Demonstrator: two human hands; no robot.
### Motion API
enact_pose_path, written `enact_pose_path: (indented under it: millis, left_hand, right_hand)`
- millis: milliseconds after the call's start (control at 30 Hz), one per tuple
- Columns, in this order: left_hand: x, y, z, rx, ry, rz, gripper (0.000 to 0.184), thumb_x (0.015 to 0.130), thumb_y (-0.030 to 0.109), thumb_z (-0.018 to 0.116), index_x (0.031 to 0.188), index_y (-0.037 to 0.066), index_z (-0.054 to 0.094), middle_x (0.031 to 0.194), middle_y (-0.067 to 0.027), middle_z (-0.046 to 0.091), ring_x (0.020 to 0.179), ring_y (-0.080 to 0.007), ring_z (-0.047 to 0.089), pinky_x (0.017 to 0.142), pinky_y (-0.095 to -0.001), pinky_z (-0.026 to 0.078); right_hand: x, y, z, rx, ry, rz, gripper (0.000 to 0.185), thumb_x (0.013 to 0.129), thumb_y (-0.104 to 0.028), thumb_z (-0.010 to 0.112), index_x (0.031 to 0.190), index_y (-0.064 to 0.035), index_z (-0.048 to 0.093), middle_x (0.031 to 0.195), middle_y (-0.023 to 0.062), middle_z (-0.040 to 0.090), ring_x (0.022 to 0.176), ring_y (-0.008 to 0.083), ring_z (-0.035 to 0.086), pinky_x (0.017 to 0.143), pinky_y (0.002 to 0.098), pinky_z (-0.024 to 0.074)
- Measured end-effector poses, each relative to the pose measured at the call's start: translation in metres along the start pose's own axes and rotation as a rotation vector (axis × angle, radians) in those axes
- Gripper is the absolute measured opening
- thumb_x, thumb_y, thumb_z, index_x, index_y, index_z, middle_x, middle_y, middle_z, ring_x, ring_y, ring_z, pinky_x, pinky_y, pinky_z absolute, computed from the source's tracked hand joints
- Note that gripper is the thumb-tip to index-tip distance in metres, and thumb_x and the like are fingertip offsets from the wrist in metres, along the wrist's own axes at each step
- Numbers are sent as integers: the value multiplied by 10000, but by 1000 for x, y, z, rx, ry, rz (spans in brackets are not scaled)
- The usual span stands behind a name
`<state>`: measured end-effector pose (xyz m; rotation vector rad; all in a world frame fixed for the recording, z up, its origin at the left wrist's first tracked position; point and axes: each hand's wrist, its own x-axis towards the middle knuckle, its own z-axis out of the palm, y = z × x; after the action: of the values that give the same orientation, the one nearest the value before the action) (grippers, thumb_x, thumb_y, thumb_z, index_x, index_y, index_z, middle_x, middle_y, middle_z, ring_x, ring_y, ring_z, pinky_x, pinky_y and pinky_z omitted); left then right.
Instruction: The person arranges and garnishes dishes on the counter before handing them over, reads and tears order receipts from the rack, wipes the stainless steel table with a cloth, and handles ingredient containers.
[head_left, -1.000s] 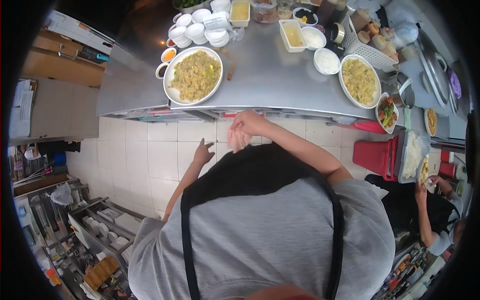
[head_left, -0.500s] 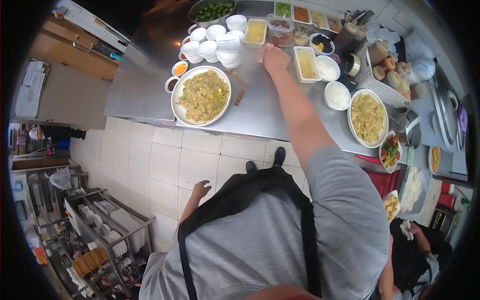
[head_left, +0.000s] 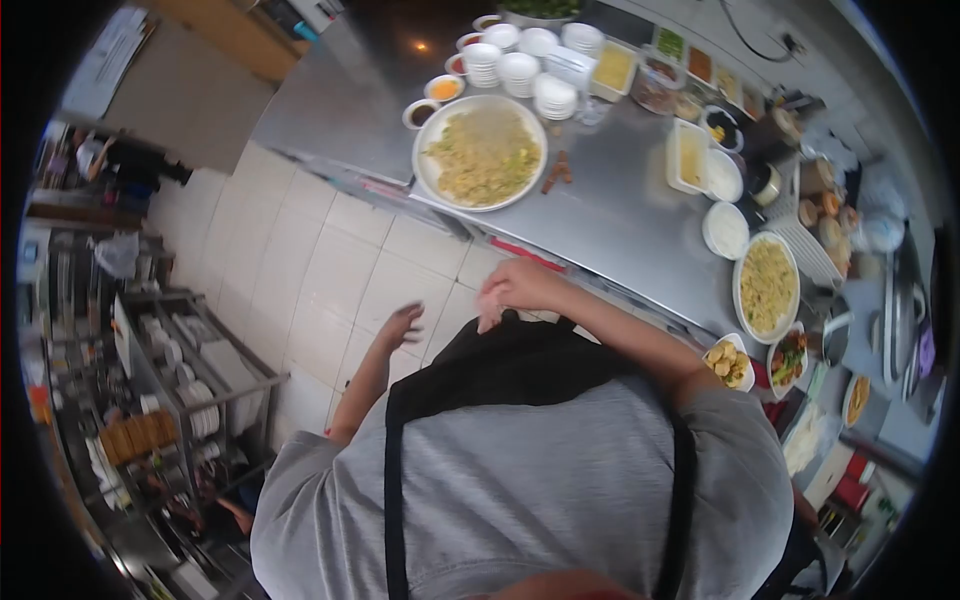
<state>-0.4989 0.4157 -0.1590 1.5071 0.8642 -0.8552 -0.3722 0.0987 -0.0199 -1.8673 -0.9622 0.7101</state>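
My right hand (head_left: 525,283) is bent in front of my black apron, just off the counter's front edge. Its fingers are closed on a crumpled pinkish cloth (head_left: 488,308), which hangs down from them; whether it is fabric or paper is unclear. To its left, over the floor, my left hand (head_left: 401,328) is empty with the fingers apart. Beyond both hands, a large round white plate of fried rice (head_left: 480,155) sits on the steel counter (head_left: 610,225). Small brown pieces (head_left: 557,172) lie beside the plate.
Stacked white bowls (head_left: 518,75), sauce cups (head_left: 443,89) and food tubs (head_left: 686,155) line the counter's back. An oval dish of fried rice (head_left: 768,285) stands at the right. A metal rack (head_left: 200,370) is at lower left, and another person (head_left: 130,160) is far left.
My right hand has drawn back from the counter's back toward my apron, bringing the pinkish cloth. My left hand has risen slightly. The view has turned, so the counter appears tilted.
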Motion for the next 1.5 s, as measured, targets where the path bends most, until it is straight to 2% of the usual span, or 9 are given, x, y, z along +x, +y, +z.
enact_pose_path:
  millis: [133, 300, 467, 567, 667, 867, 967, 1167, 1500]
  left_hand:
    - [-73, 70, 28, -746, -602, 215, 545, 848, 409, 499, 1279, 108, 355, 1219, -155, 444, 1043, -263, 492, 809, -429, 465]
    - [-108, 47, -19, -599, 197, 577, 337, 873, 145, 481, 1160, -26, 445, 1075, -119, 557, 947, -197, 559, 777, -282, 474]
    - [-137, -20, -55, -568, 567, 356, 340, 837, 213, 536, 1117, 22, 507, 1027, -118, 585, 854, -197, 596, 685, -296, 491]
    - [-132, -30, -37, -507, 527, 375, 317, 822, 244, 553, 1059, 34, 537, 973, -104, 597, 796, -184, 602, 652, -295, 497]
    - [-117, -18, -28, -525, 425, 416, 376, 818, 229, 558, 1131, 31, 493, 1033, -116, 569, 809, -193, 601, 647, -303, 504]
    - [-147, 98, -3, -506, 436, 802, 558, 710, 22, 627, 1224, 50, 410, 1132, -145, 500, 858, -200, 580, 693, -303, 517]
    - [-125, 138, -9, -413, 95, 906, 377, 713, 21, 621, 1067, 26, 493, 986, -105, 572, 799, -177, 590, 655, -276, 517]
    - [-117, 191, 67, -393, -403, 815, 143, 766, -13, 566, 904, 20, 548, 846, -92, 605, 693, -149, 596, 585, -242, 500]
    - [-135, 258, 156, -154, -354, 790, 284, 840, 158, 544, 1091, 32, 508, 1013, -80, 573, 824, -162, 572, 681, -272, 466]
  right_hand:
    - [77, -29, 50, 116, 188, -377, 197, 644, -129, 574, 816, -90, 661, 788, 144, 612, 764, 285, 591, 696, 355, 465]
    - [200, -31, 26, -70, 100, -304, 170, 688, -66, 519, 800, -68, 646, 721, 158, 611, 697, 292, 604, 640, 373, 479]
    - [321, -20, -11, 22, 174, 42, 171, 735, -117, 479, 740, -22, 621, 726, 166, 614, 696, 309, 603, 623, 376, 473]
    - [333, 3, 5, -526, 534, 64, 192, 678, -186, 565, 767, -30, 633, 767, 158, 628, 725, 303, 620, 647, 363, 492]
    - [343, 15, 35, -656, 275, 21, 241, 669, -205, 629, 858, -56, 613, 845, 165, 621, 746, 284, 625, 683, 368, 500]
    - [224, -59, 24, 340, -230, 103, 298, 723, -148, 626, 1015, -92, 602, 784, 105, 618, 775, 205, 615, 675, 281, 500]
    - [152, -82, 6, 165, 51, -399, 317, 711, -157, 659, 1012, -75, 605, 831, 72, 621, 810, 166, 594, 706, 265, 480]
    - [35, -83, -64, 263, 369, -123, 264, 654, -117, 686, 907, -60, 635, 781, 67, 622, 726, 122, 573, 654, 252, 444]
    - [-60, -37, -132, -134, 895, 121, 304, 656, -120, 676, 949, -60, 621, 888, 142, 617, 833, 293, 594, 731, 336, 460]
